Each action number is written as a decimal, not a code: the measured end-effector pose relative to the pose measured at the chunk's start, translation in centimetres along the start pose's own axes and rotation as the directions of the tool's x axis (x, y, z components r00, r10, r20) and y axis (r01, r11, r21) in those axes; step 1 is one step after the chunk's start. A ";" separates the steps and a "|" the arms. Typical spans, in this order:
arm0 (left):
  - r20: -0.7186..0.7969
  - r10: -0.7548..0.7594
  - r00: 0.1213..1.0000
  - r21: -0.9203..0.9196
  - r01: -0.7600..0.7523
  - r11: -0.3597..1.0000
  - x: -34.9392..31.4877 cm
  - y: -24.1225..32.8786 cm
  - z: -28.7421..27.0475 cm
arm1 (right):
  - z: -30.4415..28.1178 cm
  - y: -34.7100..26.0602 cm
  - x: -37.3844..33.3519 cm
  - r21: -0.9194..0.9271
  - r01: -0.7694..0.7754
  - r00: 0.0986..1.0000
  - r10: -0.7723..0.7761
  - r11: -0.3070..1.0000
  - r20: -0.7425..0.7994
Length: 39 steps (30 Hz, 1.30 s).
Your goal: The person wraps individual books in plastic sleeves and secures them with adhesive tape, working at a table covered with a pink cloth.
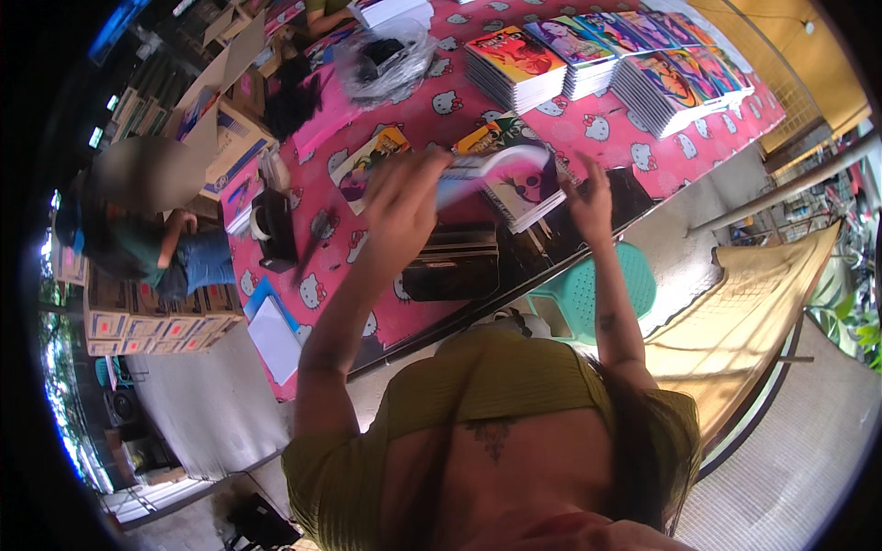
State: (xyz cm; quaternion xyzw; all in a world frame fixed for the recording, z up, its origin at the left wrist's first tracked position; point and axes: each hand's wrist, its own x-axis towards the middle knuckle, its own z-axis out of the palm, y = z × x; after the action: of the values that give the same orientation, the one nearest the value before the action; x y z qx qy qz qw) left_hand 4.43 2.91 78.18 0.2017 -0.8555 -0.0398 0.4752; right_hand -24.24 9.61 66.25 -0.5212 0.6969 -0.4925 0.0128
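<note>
My left hand [407,197] is closed on the edge of a lifted notebook [501,167], whose pages curl and blur with motion. Beneath it, a small pile of notebooks [525,209] with illustrated covers rests partly on a dark board [625,190]. Beside the pile's right edge is my right hand [588,200], fingers apart and apparently holding nothing. A colourful cover [370,163] lies flat behind my left hand, which partly hides it. Closer to me on the table sits a black box-like object [450,264].
Tall notebook stacks [519,73] stand at the far right of the pink patterned table [312,292]. A tape dispenser [272,230] and a clear plastic bag [386,60] are farther left. A green plastic stool [611,292] stands by the near edge. Another person [138,225] sits left, near cartons [147,317].
</note>
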 end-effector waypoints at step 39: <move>0.162 -0.086 0.983 0.399 0.014 0.917 -5.1 -2.7 -5.8 | 10.4 -6.4 -5.6 0.554 -0.331 0.801 -0.083 0.764 0.593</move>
State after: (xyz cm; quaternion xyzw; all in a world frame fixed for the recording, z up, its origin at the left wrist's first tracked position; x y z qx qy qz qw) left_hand 12.38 3.11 76.59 0.3111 -0.8790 0.1044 0.3458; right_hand -11.54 6.94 62.62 -0.5609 0.4853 -0.5101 0.4355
